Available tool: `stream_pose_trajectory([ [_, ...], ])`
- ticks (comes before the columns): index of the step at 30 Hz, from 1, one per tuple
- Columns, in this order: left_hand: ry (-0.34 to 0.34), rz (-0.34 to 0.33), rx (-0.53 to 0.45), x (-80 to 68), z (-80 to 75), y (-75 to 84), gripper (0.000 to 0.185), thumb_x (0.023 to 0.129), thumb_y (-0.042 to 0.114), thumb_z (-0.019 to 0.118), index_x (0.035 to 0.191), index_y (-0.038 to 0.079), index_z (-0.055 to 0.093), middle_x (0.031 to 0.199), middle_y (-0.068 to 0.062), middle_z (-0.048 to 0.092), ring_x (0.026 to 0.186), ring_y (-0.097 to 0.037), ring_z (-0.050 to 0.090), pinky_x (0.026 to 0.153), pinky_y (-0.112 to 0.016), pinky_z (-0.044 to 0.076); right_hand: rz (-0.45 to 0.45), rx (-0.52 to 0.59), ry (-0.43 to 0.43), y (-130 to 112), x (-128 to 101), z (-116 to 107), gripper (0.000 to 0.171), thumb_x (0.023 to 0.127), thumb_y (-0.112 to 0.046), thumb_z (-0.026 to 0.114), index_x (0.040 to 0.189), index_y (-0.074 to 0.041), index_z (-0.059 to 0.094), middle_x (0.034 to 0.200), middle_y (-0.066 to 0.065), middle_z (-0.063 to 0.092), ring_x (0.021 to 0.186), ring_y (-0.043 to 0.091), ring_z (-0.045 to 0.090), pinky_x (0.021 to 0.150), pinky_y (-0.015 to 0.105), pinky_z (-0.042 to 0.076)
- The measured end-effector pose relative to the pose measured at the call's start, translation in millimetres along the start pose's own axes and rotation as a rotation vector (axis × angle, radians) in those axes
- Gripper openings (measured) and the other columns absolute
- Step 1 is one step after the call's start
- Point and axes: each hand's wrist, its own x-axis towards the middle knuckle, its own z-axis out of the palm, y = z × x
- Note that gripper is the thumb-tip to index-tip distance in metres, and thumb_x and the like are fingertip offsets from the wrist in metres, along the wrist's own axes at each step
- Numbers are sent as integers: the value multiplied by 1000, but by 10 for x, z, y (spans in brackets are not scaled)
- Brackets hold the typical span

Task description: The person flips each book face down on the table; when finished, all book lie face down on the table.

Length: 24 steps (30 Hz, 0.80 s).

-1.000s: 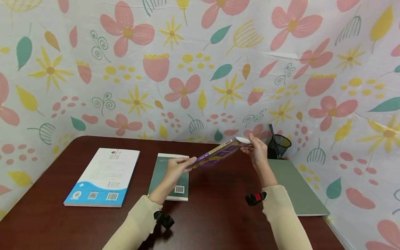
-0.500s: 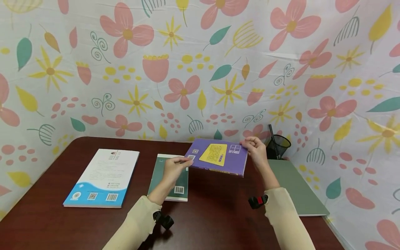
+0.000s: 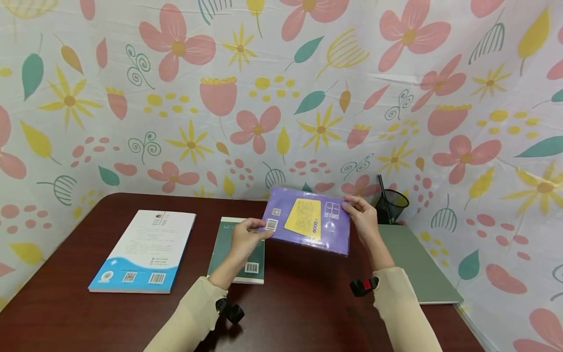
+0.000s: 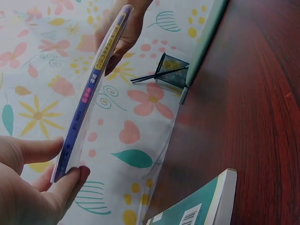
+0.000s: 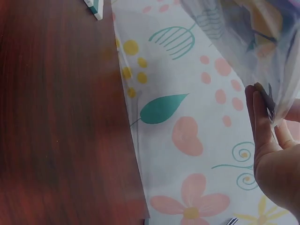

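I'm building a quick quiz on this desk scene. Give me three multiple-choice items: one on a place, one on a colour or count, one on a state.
1. Where is the mesh pen cup?
A. at the table's far right, by the backdrop
B. on the white and blue book
C. at the table's near left corner

2. How many books lie flat on the table?
A. none
B. two
C. five

3. How is the purple book held?
A. lying shut on the table
B. held off the table by both hands
C. tucked under one arm

Answers:
1 A: the pen cup stands there.
2 B: the white and blue book and the green book.
3 B: the left hand and right hand grip the purple book at its ends.
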Motion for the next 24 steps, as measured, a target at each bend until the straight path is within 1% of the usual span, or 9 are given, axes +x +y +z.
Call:
stream_pose_trajectory([
  [3, -11, -2, 0, -7, -1, 0, 26, 75, 2, 79, 99, -4, 68, 97, -12, 64, 76, -9, 60, 65, -20, 46, 16, 18, 4, 55, -10, -17, 35, 92, -8, 65, 124, 5, 56, 88, -22, 65, 83, -3, 59, 72, 11, 50],
  [5, -17, 11, 5, -11, 5, -7, 28, 75, 1, 79, 100, -4, 68, 99, -14, 65, 74, -8, 61, 65, -20, 47, 36, -3, 5, 92, -12, -32, 36, 93, -10, 65, 124, 5, 56, 88, -23, 64, 84, -3, 59, 73, 11, 50],
  [9, -53, 37, -4, -25, 51, -35, 35, 74, -5, 77, 106, -6, 64, 100, -18, 64, 72, -9, 65, 67, -23, 56, 86, -112, -2, 157, 13, -101, 39, 95, -15, 63, 129, 3, 54, 90, -24, 60, 83, -4, 58, 73, 11, 50],
  [11, -78, 43, -21, -37, 86, -52, 38, 73, -8, 76, 109, -7, 62, 98, -19, 63, 66, -9, 65, 66, -27, 59, 101, -162, -21, 185, 40, -147, 41, 96, -19, 62, 130, 2, 54, 93, -22, 59, 83, -4, 57, 73, 11, 49],
  [14, -118, 48, -19, -87, 125, -31, 40, 73, -13, 74, 110, -9, 58, 93, -19, 61, 59, -9, 62, 63, -31, 61, 120, -201, -55, 205, 80, -207, 42, 96, -23, 62, 130, 0, 54, 96, -20, 59, 84, -4, 57, 75, 11, 49],
  [18, -189, 59, 48, -139, 166, -85, 40, 74, -11, 74, 109, -8, 53, 88, -18, 59, 55, -10, 61, 59, -31, 60, 151, -209, -79, 240, 119, -270, 43, 96, -25, 63, 130, -1, 54, 95, -21, 61, 83, -4, 58, 75, 11, 49],
  [19, -207, 64, 71, -128, 184, -150, 40, 75, -9, 75, 108, -6, 52, 86, -16, 58, 54, -10, 61, 57, -30, 59, 158, -214, -81, 259, 128, -282, 44, 96, -26, 63, 131, -1, 54, 95, -21, 61, 83, -4, 58, 74, 11, 48],
  [21, -250, 78, 107, -163, 215, -188, 41, 75, -7, 76, 107, -6, 50, 84, -15, 57, 53, -11, 60, 55, -32, 59, 168, -224, -83, 310, 141, -306, 44, 96, -26, 63, 132, -2, 54, 97, -21, 62, 84, -4, 58, 75, 12, 48],
  [24, -313, 95, 164, -221, 272, -244, 40, 76, -2, 78, 105, -6, 50, 79, -11, 56, 49, -10, 57, 52, -33, 58, 188, -286, -77, 385, 153, -347, 42, 97, -24, 61, 133, -4, 54, 109, -10, 64, 85, -2, 56, 74, 12, 47],
])
